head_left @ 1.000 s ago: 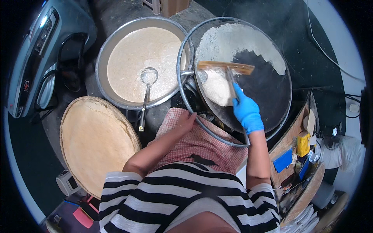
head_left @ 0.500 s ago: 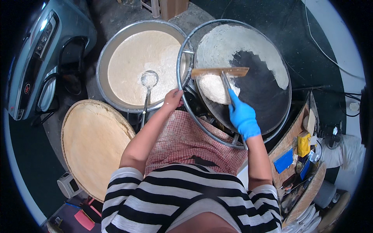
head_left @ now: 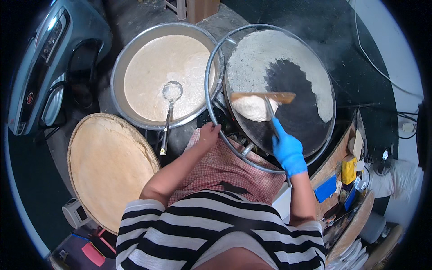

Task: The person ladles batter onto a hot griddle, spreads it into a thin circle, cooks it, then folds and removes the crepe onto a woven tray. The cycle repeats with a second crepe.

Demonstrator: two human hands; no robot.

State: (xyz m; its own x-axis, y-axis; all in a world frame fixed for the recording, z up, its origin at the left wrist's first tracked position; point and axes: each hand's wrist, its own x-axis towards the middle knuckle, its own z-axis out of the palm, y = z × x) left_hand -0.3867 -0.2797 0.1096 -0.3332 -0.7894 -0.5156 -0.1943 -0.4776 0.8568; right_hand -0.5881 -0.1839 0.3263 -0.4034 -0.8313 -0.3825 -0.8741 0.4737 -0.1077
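Observation:
My blue-gloved right hand grips the metal handle of a wooden spreader, whose board lies across a lump of pale dough or batter on the round dark griddle. Pale batter coats the griddle's top and right side. My bare left hand is closed on the metal ring around the griddle, at its lower left. To the left stands a metal basin of beige batter with a ladle resting in it.
A woven tray stacked with pale rounds lies lower left. A grey motor scooter stands upper left. A cluttered board with yellow and blue items is at right. A wooden stool stands behind; cables hang at right.
The ring and griddle have turned clockwise, bringing the coating farther down the right side. My left hand moved up the ring, then back down. The spreader's board is lower.

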